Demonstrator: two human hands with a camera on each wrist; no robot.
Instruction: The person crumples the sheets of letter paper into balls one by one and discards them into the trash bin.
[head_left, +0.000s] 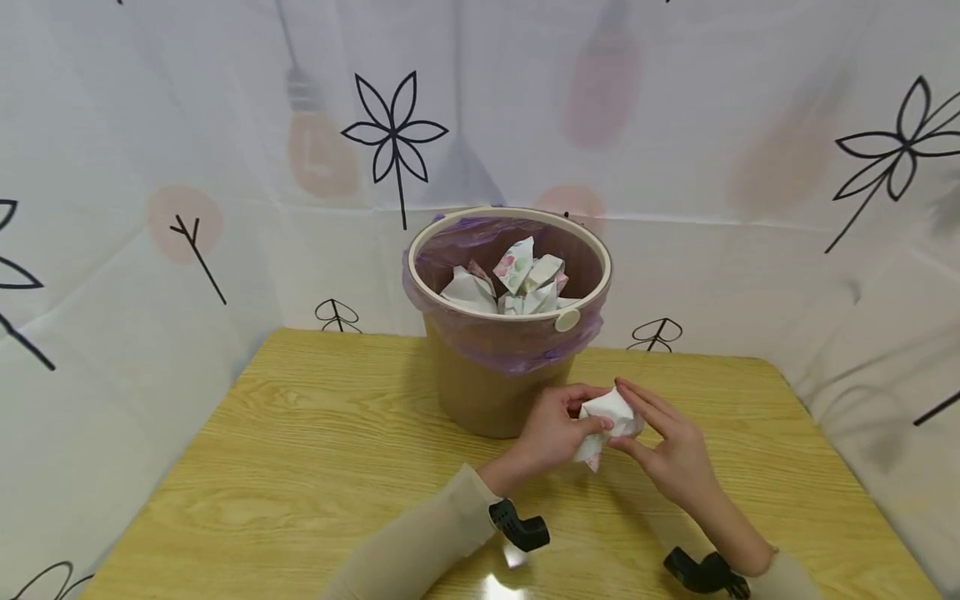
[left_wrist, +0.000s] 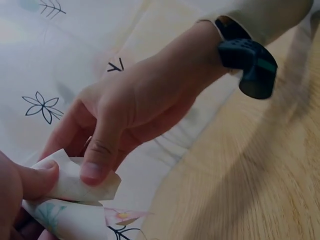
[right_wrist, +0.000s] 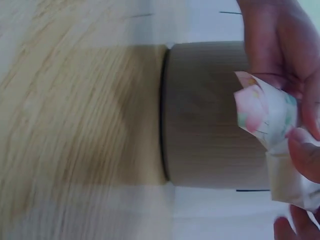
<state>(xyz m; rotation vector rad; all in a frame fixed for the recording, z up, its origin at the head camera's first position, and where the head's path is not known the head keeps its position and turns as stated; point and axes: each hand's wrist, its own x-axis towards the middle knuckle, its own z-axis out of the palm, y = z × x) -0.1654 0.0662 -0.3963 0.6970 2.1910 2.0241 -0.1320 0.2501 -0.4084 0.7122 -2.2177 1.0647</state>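
In the head view both hands hold one piece of crumpled paper [head_left: 611,408], low over the table in front of the bin's right side. My left hand [head_left: 551,429] pinches its left side, thumb on top. The right hand [head_left: 678,458] grips the opposite side between thumb and fingers. The left wrist view shows both thumbs pressing on the folded white paper [left_wrist: 75,186]. Pink and green flower print shows on the paper [right_wrist: 272,107] in the right wrist view. Some fingers are hidden behind it.
A tan bin [head_left: 468,387] stands on the wooden table [head_left: 300,442], lined with a purple plastic bag [head_left: 517,354]. Several crumpled papers [head_left: 517,267] lie inside. A white patterned cloth [head_left: 675,267] hangs behind the table. Each wrist carries a black camera [head_left: 521,527].
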